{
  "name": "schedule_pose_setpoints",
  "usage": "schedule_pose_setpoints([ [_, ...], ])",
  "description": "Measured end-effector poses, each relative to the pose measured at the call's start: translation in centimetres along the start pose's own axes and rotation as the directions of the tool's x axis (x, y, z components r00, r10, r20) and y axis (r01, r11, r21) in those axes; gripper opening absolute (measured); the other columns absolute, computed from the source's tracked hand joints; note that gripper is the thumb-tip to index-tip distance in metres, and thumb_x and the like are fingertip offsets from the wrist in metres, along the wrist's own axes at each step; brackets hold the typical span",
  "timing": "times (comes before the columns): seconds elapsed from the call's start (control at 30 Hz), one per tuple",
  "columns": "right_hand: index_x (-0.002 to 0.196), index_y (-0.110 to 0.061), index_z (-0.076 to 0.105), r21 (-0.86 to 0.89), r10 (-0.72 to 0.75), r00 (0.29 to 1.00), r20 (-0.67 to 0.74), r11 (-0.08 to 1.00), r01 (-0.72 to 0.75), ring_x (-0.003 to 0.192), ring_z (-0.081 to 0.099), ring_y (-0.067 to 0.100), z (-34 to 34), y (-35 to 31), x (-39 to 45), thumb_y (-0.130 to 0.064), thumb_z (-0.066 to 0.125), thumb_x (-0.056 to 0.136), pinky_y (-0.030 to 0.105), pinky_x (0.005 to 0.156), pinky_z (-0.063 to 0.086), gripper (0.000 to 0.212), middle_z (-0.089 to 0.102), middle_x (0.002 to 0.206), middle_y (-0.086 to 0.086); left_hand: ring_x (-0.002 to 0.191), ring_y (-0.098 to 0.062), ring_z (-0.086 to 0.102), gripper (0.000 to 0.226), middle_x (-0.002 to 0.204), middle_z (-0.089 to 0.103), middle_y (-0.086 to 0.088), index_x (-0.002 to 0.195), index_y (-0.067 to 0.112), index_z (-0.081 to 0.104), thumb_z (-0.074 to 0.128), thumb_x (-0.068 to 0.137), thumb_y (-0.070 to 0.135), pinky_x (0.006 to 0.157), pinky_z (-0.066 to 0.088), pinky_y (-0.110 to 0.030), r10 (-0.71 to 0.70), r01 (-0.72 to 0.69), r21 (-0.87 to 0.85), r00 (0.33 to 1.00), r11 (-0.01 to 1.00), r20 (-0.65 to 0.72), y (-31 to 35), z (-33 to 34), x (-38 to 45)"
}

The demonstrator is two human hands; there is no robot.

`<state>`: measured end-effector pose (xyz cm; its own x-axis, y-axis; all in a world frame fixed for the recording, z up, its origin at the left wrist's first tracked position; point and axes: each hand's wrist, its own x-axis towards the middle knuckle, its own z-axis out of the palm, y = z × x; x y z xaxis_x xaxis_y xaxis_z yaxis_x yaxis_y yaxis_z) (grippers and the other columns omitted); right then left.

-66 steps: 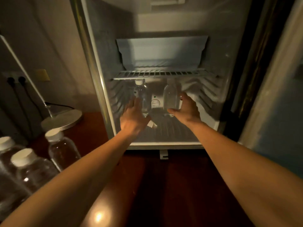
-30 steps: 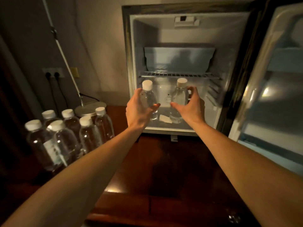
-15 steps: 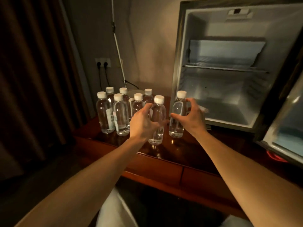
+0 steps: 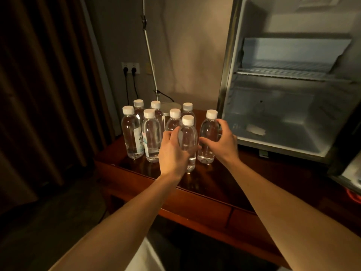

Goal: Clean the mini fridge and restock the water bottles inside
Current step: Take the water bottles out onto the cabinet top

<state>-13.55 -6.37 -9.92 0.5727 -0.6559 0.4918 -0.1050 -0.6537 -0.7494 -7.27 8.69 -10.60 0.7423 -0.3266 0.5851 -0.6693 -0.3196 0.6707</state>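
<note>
Left hand point(image 4: 172, 153) grips the front bottle point(image 4: 188, 140) and right hand point(image 4: 222, 142) grips its neighbour bottle point(image 4: 208, 136), both standing on the desk point(image 4: 205, 194); open mini fridge point(image 4: 289, 90) at 2 o'clock.

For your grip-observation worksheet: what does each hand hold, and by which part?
The left hand grips a water bottle by its body; the right hand grips another water bottle likewise.

Eight bottles stand upright on the worktop point(image 4: 214, 184), left of the open fridge point(image 4: 289, 118). Six cluster point(image 4: 150, 133) at the far left; nearer and to their right stand one bottle point(image 4: 188, 141) in the left hand point(image 4: 172, 153) and another point(image 4: 208, 135) in the right hand point(image 4: 222, 142). A lamp base point(image 4: 170, 106) sits behind the cluster, wall sockets point(image 4: 130, 68) farther back. A wire shelf point(image 4: 283, 72) spans the fridge's upper part.
</note>
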Motion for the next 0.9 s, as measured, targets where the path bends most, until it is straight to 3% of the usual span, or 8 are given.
schedule_pose_setpoints([
  [0.2,0.137,-0.027,0.042,0.028,-0.012,1.0,0.01,1.0,0.011,0.113,0.058,0.017,1.0,0.3,0.6,-0.038,0.085,0.07,0.031,0.092,0.049,0.08,0.062,0.125,0.001,0.112,-0.016,0.055,0.09,0.126,0.051,0.002,0.135,0.021,0.041,0.084,0.064,0.057,0.078,0.056,-0.034,0.057,-0.055,0.082,0.998,0.995,-0.028,-0.2,0.3,0.3],
  [0.4,0.137,-0.032,0.042,0.053,0.015,1.0,0.025,0.998,-0.016,0.113,0.057,0.015,1.3,0.0,0.3,-0.04,0.085,0.069,0.027,0.089,0.047,0.081,0.062,0.124,-0.001,0.109,-0.013,0.055,0.089,0.124,0.049,0.003,0.131,0.019,0.042,0.088,0.062,0.049,0.076,0.056,-0.032,0.081,-0.079,0.033,0.995,0.996,-0.055,0.3,-0.4,0.1],
  [0.5,0.138,-0.033,0.04,0.066,0.024,0.999,0.045,0.997,-0.027,0.114,0.055,0.014,1.0,-0.3,-0.1,-0.039,0.084,0.071,0.03,0.091,0.048,0.08,0.06,0.125,-0.002,0.107,-0.014,0.056,0.082,0.122,0.051,0.001,0.128,0.018,0.045,0.088,0.064,0.046,0.078,0.057,-0.031,0.121,-0.119,0.031,0.989,0.992,-0.087,0.5,-0.8,-0.2],
  [0.67,0.15,-0.03,0.029,0.092,0.075,0.99,0.116,0.992,-0.086,0.122,0.053,0.019,-0.6,0.0,-0.7,-0.039,0.082,0.073,0.04,0.101,0.046,0.094,0.056,0.134,0.003,0.103,-0.013,0.054,0.058,0.113,0.056,0.0,0.118,0.017,0.049,0.084,0.075,0.035,0.082,0.054,-0.032,0.305,-0.297,0.075,0.944,0.952,-0.127,2.1,-0.7,-0.5],
  [0.8,0.139,-0.021,0.045,0.009,0.144,0.989,0.038,0.989,-0.145,0.113,0.059,0.019,-3.7,2.1,-0.7,-0.03,0.075,0.081,0.032,0.091,0.049,0.067,0.062,0.123,0.004,0.096,-0.017,0.054,0.041,0.104,0.057,0.0,0.109,0.018,0.05,0.078,0.078,0.023,0.077,0.052,-0.035,0.41,-0.407,0.068,0.911,0.911,-0.04,4.6,1.0,-0.9],
  [0.9,0.123,-0.014,0.056,-0.133,0.139,0.989,-0.055,0.98,-0.145,0.104,0.062,0.022,-6.8,4.7,-0.5,-0.019,0.07,0.084,0.034,0.088,0.05,0.042,0.066,0.109,0.004,0.099,-0.018,0.054,0.034,0.107,0.057,0.0,0.112,0.015,0.055,0.072,0.083,0.022,0.079,0.049,-0.034,0.381,-0.386,0.028,0.918,0.922,0.108,6.0,3.6,-1.3],
])
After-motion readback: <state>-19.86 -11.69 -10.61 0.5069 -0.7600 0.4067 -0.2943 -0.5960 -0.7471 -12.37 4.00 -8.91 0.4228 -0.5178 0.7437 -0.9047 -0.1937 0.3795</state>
